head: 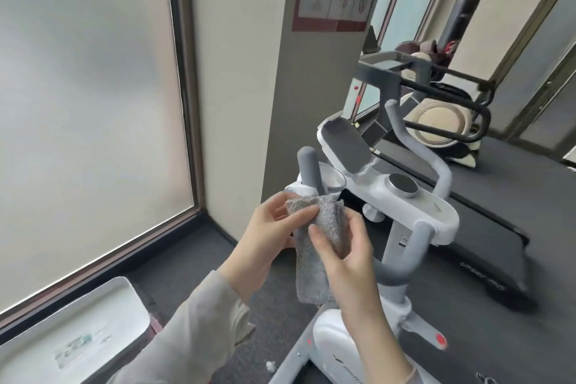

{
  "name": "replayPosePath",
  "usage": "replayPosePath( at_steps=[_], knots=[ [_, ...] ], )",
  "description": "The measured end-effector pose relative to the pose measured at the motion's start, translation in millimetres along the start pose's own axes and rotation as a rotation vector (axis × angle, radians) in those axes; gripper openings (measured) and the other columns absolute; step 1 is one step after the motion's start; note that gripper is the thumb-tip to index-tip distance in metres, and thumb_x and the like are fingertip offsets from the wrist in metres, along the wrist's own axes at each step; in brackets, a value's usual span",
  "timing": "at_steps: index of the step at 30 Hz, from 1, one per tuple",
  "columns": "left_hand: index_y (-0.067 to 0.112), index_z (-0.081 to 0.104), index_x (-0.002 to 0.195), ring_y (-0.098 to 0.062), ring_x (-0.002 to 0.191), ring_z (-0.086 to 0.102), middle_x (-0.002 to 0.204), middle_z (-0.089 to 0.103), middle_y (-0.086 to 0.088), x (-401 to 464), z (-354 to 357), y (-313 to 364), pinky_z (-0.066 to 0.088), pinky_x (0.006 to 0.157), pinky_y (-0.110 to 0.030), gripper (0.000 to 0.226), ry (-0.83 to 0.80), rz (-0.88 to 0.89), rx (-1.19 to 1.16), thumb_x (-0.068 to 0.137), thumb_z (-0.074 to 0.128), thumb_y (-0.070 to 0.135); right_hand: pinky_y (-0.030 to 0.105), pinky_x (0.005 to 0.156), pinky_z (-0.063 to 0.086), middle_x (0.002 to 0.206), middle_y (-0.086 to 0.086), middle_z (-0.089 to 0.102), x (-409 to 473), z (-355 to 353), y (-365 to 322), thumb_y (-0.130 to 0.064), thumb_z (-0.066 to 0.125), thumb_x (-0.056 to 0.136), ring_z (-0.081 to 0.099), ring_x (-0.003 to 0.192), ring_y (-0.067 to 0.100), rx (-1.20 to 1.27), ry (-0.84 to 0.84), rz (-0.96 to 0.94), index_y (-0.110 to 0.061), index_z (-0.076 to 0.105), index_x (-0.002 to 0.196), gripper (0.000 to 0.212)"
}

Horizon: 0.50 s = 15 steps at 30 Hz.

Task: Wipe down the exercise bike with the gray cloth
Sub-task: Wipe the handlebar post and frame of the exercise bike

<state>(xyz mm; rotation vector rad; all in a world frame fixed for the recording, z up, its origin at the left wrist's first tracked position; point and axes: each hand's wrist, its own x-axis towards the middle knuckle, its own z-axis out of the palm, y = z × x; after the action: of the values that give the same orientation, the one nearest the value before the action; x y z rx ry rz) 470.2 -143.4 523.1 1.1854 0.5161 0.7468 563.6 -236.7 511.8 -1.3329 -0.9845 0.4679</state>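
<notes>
the gray cloth [314, 246] is held up in front of the chest by both hands, folded into a long strip whose long axis hangs nearly straight down. the left hand [265, 246] is closed on the upper left edge, thumb and fingers pinching the fabric; the right hand [349, 256] is clamped on the right side lower down, thumb across the front. the cloth is not touching the exercise bike [402, 206] yet. the bike sits just ahead and to the right of the hands, its left handlebar grip [308, 171] rising directly behind the cloth's top edge, so the left hand is nearer to that grip and the right hand nearer to the console. cloth looks nubby and soft, terry-like; bike body is smooth white plastic, grips matte gray, a round knob [403, 185] with a dark face on the console. likely still folding or adjusting the cloth before the first wipe, though contact with the grip can't be fully ruled out from this angle.
</notes>
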Motion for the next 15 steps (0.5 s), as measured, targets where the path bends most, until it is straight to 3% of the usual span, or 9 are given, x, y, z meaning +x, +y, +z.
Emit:
replayPosePath(
  at_steps=[3, 8, 11, 15],
  knots=[
    [0.010, 0.067, 0.091, -0.012, 0.081, 0.063, 0.090, 0.068, -0.005, 13, 11, 2, 0.056, 0.064, -0.023, 0.016, 0.037, 0.014, 0.084, 0.084, 0.067, 0.024, 0.023, 0.084, 0.051, 0.102, -0.006, 0.070, 11, -14, 4, -0.022, 0.063, 0.089, 0.065, 0.099, 0.010, -0.014, 0.092, -0.039, -0.030, 0.061, 0.104, 0.018],
    [0.023, 0.066, 0.093, -0.006, 0.081, 0.061, 0.097, 0.066, 0.003, 47, -6, 0, 0.048, 0.067, -0.013, 0.013, 0.381, 0.255, 0.464, 0.083, 0.067, 0.030, 0.032, 0.084, 0.052, 0.092, -0.009, 0.070, 44, -40, 13, -0.022, 0.064, 0.088, 0.064, 0.089, 0.009, -0.144, 0.208, -0.040, -0.027, 0.063, 0.097, 0.011],
    [0.028, 0.060, 0.106, -0.005, 0.099, 0.056, 0.107, 0.060, 0.012, 66, -21, -8, 0.042, 0.078, -0.014, 0.028, 0.383, 0.266, 0.616, 0.081, 0.066, 0.038, 0.015, 0.084, 0.047, 0.094, -0.024, 0.068, 71, -47, 13, -0.022, 0.064, 0.087, 0.061, 0.093, -0.005, -0.228, 0.235, -0.067, -0.035, 0.062, 0.097, 0.016],
    [0.035, 0.052, 0.118, 0.004, 0.108, 0.051, 0.112, 0.059, 0.017, 84, -26, -20, 0.040, 0.082, -0.007, 0.043, 0.216, 0.218, 0.636, 0.078, 0.063, 0.048, 0.001, 0.082, 0.039, 0.099, -0.027, 0.061, 116, -34, 8, -0.015, 0.062, 0.088, 0.055, 0.096, -0.016, -0.414, 0.211, -0.179, -0.019, 0.061, 0.106, 0.018]
  ],
)
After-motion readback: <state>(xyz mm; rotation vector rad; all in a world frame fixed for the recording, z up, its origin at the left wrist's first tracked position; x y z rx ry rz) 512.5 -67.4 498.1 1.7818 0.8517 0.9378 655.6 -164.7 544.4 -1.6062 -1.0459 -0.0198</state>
